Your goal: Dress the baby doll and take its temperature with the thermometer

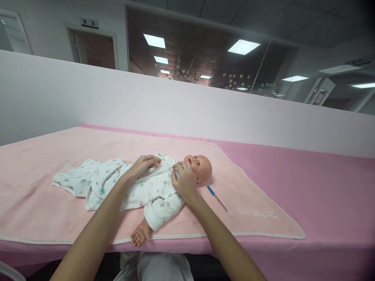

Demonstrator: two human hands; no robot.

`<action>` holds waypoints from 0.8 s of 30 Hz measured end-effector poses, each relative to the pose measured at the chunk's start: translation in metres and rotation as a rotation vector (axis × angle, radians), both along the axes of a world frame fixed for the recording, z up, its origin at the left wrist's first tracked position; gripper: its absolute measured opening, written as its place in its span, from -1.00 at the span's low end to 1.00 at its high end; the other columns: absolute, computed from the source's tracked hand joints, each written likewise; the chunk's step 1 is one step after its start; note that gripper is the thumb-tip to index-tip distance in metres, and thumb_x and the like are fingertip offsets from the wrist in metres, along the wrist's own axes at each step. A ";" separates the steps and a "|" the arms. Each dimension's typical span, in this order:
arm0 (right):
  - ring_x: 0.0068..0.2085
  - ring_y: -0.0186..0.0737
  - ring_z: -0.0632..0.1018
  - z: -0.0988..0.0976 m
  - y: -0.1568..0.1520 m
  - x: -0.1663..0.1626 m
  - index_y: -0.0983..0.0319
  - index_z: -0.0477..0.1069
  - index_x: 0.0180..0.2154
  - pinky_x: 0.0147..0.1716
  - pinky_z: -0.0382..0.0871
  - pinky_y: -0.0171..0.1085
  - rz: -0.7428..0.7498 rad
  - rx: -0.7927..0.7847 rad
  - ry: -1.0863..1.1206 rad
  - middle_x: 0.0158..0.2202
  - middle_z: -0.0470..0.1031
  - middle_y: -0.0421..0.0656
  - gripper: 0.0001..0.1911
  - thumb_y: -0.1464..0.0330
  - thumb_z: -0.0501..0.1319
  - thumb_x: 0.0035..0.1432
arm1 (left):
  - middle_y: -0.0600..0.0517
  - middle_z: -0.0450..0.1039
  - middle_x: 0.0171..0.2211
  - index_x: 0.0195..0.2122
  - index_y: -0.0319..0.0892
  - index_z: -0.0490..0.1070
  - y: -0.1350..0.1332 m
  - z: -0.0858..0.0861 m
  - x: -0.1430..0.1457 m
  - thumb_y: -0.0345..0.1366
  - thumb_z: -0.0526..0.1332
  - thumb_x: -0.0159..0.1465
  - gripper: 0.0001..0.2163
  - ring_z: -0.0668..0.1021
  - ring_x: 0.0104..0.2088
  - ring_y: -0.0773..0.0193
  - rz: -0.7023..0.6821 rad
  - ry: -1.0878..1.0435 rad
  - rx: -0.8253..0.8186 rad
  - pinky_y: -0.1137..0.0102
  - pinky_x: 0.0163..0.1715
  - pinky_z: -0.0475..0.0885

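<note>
A baby doll [204, 167] lies on its back with its head to the right, dressed in a white romper [158, 189] with a small coloured print. My left hand [146, 164] rests over the front of the romper, its fingers stretched out and slightly bent. At the neck, my right hand [185, 180] has its fingers curled and pressed together on the romper's collar, just below the doll's chin. Part of the collar is hidden under these fingers. The doll's bare hand [141, 233] sticks out of its sleeve towards the table's front edge.
A pen with a blue cap [219, 200] lies right of the doll's head. Beneath both is a pink blanket with pale edging [263, 218], spread over a pink-covered table [331, 203]. Behind stands a white partition [205, 113], with a large window above it.
</note>
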State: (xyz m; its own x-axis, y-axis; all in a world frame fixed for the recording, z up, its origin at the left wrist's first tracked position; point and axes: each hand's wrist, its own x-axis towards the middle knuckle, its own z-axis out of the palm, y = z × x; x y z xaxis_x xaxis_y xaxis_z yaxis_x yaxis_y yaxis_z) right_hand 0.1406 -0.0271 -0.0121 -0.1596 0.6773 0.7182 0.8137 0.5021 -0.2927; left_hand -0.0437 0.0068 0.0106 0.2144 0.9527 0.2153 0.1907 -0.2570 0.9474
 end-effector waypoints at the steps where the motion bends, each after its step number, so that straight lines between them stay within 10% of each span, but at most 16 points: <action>1: -0.16 -0.18 0.32 0.001 -0.001 -0.002 0.21 0.36 -0.29 -0.24 0.21 -0.27 0.020 0.026 -0.014 -0.24 0.37 -0.11 -0.81 0.45 0.04 0.04 | -0.05 0.44 -0.28 -0.31 -0.23 0.45 -0.002 0.000 -0.006 -0.06 0.15 0.06 -0.66 0.45 -0.28 0.24 -0.008 0.024 -0.003 0.39 -0.27 0.34; 8: -0.19 -0.20 0.31 0.013 0.011 -0.025 0.21 0.37 -0.34 -0.14 0.13 -0.22 0.261 0.021 -0.154 -0.29 0.40 -0.16 -0.84 0.45 0.09 -0.04 | 0.02 0.37 -0.38 -0.31 -0.19 0.46 -0.021 0.002 -0.015 -0.15 0.25 -0.04 -0.71 0.42 -0.38 0.29 -0.144 0.240 0.122 0.43 -0.41 0.33; 24: -0.27 -0.22 0.33 0.001 0.017 -0.031 0.23 0.28 -0.44 -0.21 0.14 -0.26 0.285 0.033 -0.092 -0.38 0.37 -0.16 -0.92 0.48 0.04 -0.03 | -0.02 0.43 -0.31 -0.45 -0.20 0.40 -0.016 -0.010 -0.009 -0.26 0.19 -0.03 -0.86 0.45 -0.28 0.22 -0.088 0.309 0.239 0.35 -0.25 0.35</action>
